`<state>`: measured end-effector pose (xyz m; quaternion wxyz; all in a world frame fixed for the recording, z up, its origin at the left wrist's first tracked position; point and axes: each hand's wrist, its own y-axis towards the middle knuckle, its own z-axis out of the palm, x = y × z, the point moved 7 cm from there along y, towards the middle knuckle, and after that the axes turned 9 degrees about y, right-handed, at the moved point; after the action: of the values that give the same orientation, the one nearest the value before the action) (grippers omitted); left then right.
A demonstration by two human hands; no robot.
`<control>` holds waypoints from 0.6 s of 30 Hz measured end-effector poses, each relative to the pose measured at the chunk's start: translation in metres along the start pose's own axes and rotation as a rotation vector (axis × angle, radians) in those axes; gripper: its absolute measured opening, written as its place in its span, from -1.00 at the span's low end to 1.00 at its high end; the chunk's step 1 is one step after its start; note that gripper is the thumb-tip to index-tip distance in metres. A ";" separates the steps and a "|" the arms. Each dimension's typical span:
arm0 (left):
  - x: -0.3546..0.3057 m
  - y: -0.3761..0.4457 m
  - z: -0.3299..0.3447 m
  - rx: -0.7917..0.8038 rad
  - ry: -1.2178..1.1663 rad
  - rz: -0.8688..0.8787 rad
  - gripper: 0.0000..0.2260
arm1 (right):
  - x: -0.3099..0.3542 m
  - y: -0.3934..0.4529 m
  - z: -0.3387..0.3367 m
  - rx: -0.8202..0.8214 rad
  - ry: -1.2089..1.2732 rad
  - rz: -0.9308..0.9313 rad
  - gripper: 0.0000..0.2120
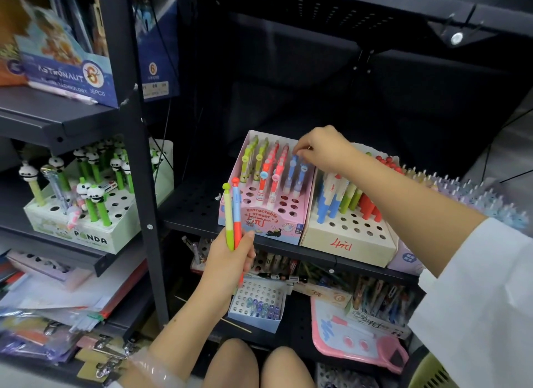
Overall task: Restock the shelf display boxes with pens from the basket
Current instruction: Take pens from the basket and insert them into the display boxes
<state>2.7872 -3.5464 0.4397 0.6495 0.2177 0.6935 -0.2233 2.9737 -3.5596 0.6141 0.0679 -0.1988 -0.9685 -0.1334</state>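
Your knees (pixel 259 364) sit at the bottom edge of the head view, bare and side by side, with the dark lower shelf just beyond them. Above them your left hand (pixel 227 260) rises in front of the shelf edge, its fingers curled round two pens held upright: a green pen (pixel 228 217) with a round yellow-green top and a red and blue pen (pixel 237 211) with a round red top. Both pens stand just before the front left corner of the pink display box (pixel 261 226), which rests on the black perforated shelf (pixel 193 203).

Your right hand (pixel 323 149) reaches over the back right corner of that pink box, the white sleeve (pixel 476 286) trailing toward you. Its fingertips are pinched together at the top of a blue pen (pixel 294 171) standing in the rear right rows of the box; whether they actually grip it, you cannot tell from here. Green pens fill the left rows of the box, red ones the middle, and the front holes are open.

Right beside the pink box, touching it, a beige display box (pixel 346 240) holds blue, green and red pens under your forearm. On the neighbouring shelf to the left stands a panda pen box (pixel 86 234).
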 end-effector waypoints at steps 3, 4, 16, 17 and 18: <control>-0.001 -0.002 0.002 0.007 0.005 -0.001 -0.85 | 0.001 -0.001 0.000 -0.019 0.017 -0.013 -0.74; -0.002 -0.003 0.002 0.008 0.005 0.002 -0.85 | 0.000 -0.001 -0.002 -0.051 0.034 -0.008 -0.73; -0.024 -0.010 0.013 0.074 0.053 0.100 -0.77 | 0.036 -0.043 -0.014 -0.117 0.258 -0.142 -0.76; -0.026 -0.010 0.016 0.088 0.048 0.102 -0.76 | 0.043 -0.053 -0.006 -0.055 0.308 -0.151 -0.76; -0.029 -0.011 0.020 0.099 0.047 0.103 -0.75 | 0.048 -0.062 0.002 0.013 0.375 -0.141 -0.76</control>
<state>2.7988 -3.5672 0.4675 0.6320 0.2902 0.6847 -0.2182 2.9047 -3.5959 0.6064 0.2389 -0.1018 -0.9513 -0.1663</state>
